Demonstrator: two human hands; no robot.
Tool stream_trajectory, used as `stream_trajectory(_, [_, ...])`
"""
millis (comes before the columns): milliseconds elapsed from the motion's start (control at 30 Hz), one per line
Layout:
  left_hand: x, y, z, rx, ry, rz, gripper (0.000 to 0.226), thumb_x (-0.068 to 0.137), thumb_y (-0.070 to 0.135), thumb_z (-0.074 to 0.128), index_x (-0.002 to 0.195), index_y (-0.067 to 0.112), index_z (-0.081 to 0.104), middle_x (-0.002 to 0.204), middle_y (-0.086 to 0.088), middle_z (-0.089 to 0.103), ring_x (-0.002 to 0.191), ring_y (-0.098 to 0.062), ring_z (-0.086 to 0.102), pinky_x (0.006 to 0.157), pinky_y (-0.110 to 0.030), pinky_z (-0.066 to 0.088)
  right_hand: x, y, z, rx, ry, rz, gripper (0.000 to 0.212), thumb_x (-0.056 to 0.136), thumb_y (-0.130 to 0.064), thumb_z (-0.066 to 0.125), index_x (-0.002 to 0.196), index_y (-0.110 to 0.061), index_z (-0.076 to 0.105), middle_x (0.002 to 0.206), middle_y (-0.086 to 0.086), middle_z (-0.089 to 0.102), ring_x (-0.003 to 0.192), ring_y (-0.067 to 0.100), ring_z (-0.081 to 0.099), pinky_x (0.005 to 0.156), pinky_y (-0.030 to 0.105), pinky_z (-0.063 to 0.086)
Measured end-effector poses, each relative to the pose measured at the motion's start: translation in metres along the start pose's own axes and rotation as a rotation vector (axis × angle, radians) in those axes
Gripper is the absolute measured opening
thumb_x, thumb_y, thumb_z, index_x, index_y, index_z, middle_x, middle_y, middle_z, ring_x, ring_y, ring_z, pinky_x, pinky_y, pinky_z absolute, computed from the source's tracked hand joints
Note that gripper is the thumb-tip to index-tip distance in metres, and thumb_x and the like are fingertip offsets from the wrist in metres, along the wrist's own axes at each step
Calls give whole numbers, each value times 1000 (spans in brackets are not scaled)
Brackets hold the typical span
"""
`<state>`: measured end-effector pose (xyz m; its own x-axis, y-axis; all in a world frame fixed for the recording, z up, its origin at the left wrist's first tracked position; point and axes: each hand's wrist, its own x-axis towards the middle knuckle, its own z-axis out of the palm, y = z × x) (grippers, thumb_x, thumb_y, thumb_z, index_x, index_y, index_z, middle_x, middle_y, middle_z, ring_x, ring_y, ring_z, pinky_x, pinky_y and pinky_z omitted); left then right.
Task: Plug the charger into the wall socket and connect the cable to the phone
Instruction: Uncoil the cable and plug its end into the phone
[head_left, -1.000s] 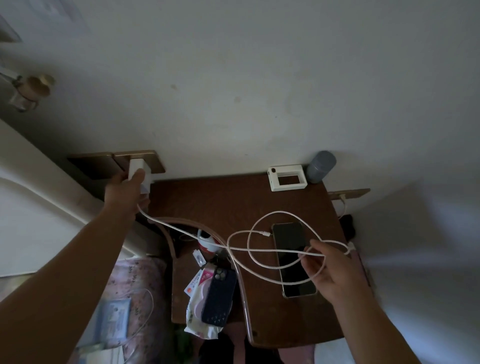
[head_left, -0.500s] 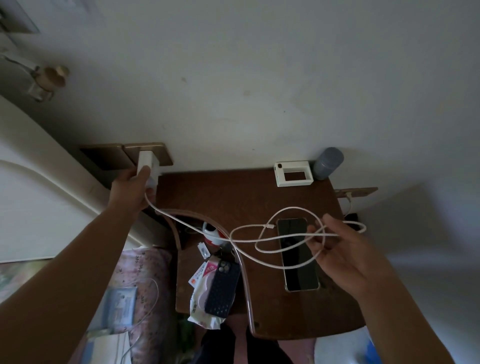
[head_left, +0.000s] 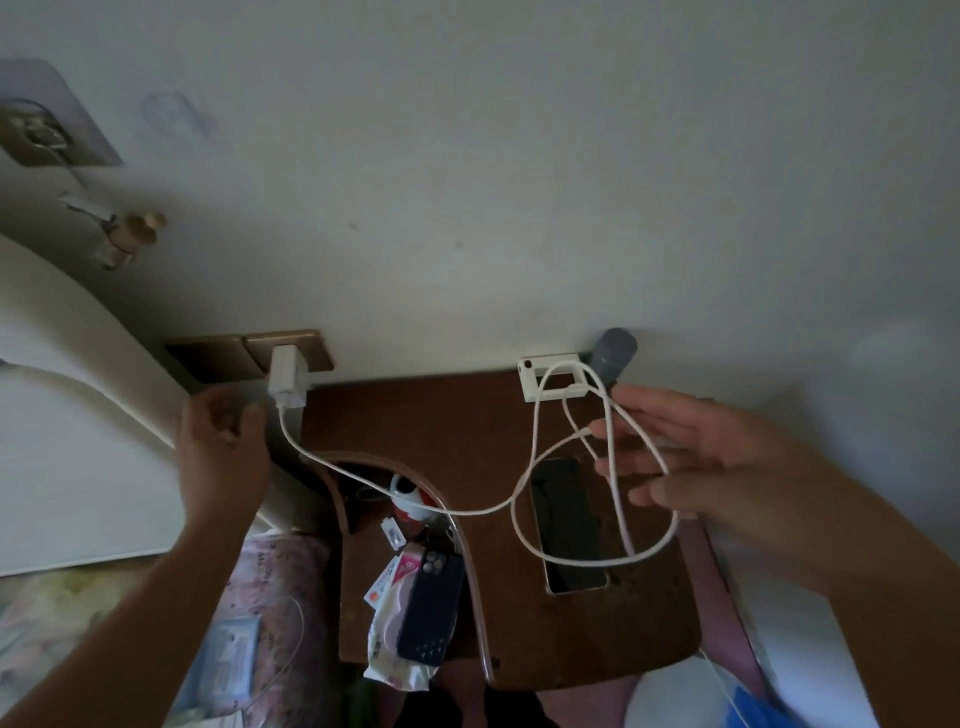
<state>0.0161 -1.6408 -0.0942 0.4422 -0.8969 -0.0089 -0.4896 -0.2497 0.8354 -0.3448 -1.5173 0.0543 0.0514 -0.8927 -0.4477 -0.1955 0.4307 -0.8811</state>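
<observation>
The white charger (head_left: 285, 382) sits in the brown wall socket (head_left: 317, 345) above the table's left corner. Just below and left of it, my left hand (head_left: 221, 452) is loosely curled, apart from the charger and holding nothing. The white cable (head_left: 467, 512) runs from the charger across the dark wooden table (head_left: 441, 426) and hangs in loops from the spread fingers of my right hand (head_left: 717, 462). Its free plug end (head_left: 587, 431) dangles by my fingertips. The phone (head_left: 569, 525) lies flat, screen up, under the loops, with nothing plugged into it.
A white frame-shaped device (head_left: 550, 376) and a grey cylinder (head_left: 615, 353) stand at the table's back edge. A lower shelf holds a dark blue phone case (head_left: 431, 605), a packet and a red-and-white item (head_left: 410, 501). A cream headboard (head_left: 78, 415) is on the left.
My left hand has let go of the charger and dropped a little below it. My right hand has lifted the cable loops up and to the right, above the phone.
</observation>
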Motion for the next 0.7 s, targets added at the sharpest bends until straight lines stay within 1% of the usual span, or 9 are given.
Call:
stream_trajectory(100, [-9,14,-11,-5,-3,78,34,89,30,54,122,20,53,121,-9,59,99,-20,56,80,-36,43,-23,-21,-9,-320,39,-145,69,92,11,47,126,-49,51,115,-26,68,89,9,73,68,22,59])
stream_trajectory(233, [-15,39,-21,-31,-7,120,32,88,25,54,120,24,55,117,-7,61,94,-17,55,77,-34,41,-47,-39,-28,-604,223,-392,52,95,-8,49,112,-56,56,92,-23,72,46,4,65,44,7,45])
stream_trajectory(300, [-16,52,-24,-50,-19,148,28,88,23,54,116,23,57,116,-8,63,93,-17,55,77,-31,40,-58,-51,-38,-758,302,-469,22,90,-36,56,105,-51,58,77,-20,72,47,0,63,45,4,41])
stream_trajectory(333, [-18,58,-25,-60,-26,164,26,88,22,54,113,23,59,116,-9,63,93,-16,55,76,-26,40,-63,-55,-43,-793,339,-450,18,87,-52,55,103,-47,60,72,-18,71,50,0,63,46,6,41])
stream_trajectory(400, [-22,68,-25,-70,-41,210,22,89,20,54,110,22,61,116,-8,63,93,-11,55,69,-14,38,-74,-59,-52,-827,390,-400,37,84,-70,52,100,-40,65,65,-11,67,46,7,60,40,12,41])
stream_trajectory(467, [-28,78,-25,-92,-75,254,20,90,18,55,107,24,61,114,-5,65,91,-8,57,65,-4,38,-84,-58,-61,-835,434,-366,35,83,-70,55,97,-40,67,63,-5,63,43,12,57,35,18,40])
stream_trajectory(533, [-38,88,-24,-138,-154,301,17,90,14,56,102,26,61,107,-1,67,89,-10,61,66,2,40,-94,-58,-75,-862,447,-325,35,83,-68,58,102,-39,67,63,-4,58,45,12,57,37,15,39])
stream_trajectory(633, [-55,104,-23,-136,-306,420,17,90,9,58,97,24,62,100,6,68,89,-3,65,70,-1,45,-106,-52,-91,-886,470,-277,40,83,-70,55,106,-40,67,64,-7,54,52,9,57,45,6,37])
stream_trajectory(700, [-67,115,-24,-129,-408,495,18,90,10,59,95,28,62,98,14,67,88,3,66,70,-3,48,-113,-52,-94,-860,547,-303,40,82,-73,51,103,-43,66,69,-9,62,57,8,62,47,13,46])
